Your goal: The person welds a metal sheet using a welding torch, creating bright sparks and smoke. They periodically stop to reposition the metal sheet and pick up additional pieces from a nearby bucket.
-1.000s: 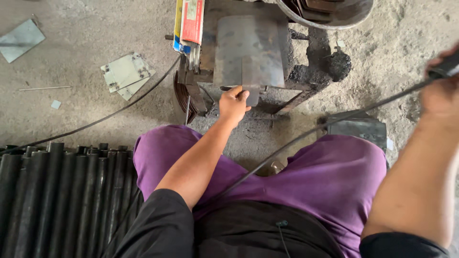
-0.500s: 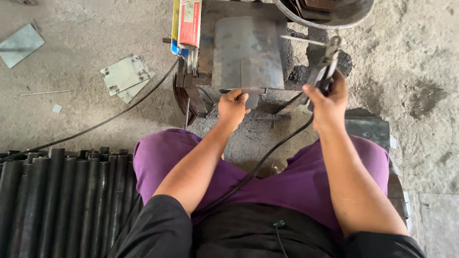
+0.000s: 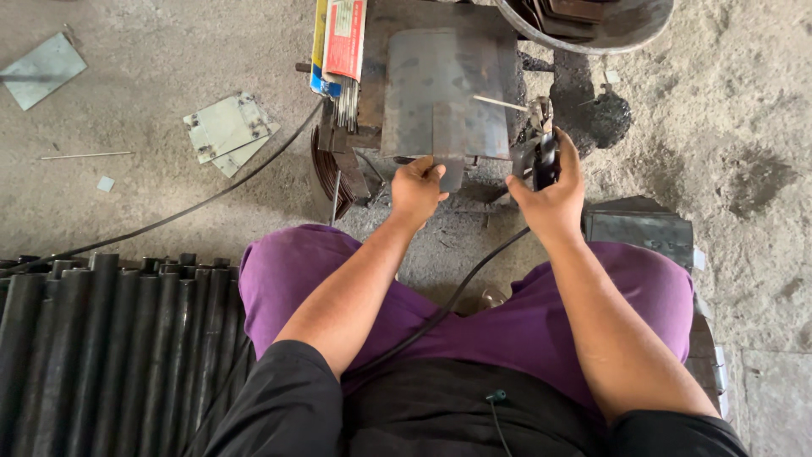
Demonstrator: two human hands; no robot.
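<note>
Gritty concrete floor; hands grip flat steel plate and electrode holder.

Right hand brought electrode holder in

Purple trousers; grey steel plate; black pipes.

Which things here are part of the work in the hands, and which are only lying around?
In use:
- left hand on the small metal piece
- steel plate under it
- right hand gripping the electrode holder, with its rod and black cable

Lying about:
- flat metal squares
- dark pipes
- packet of rods
- metal basin
</note>
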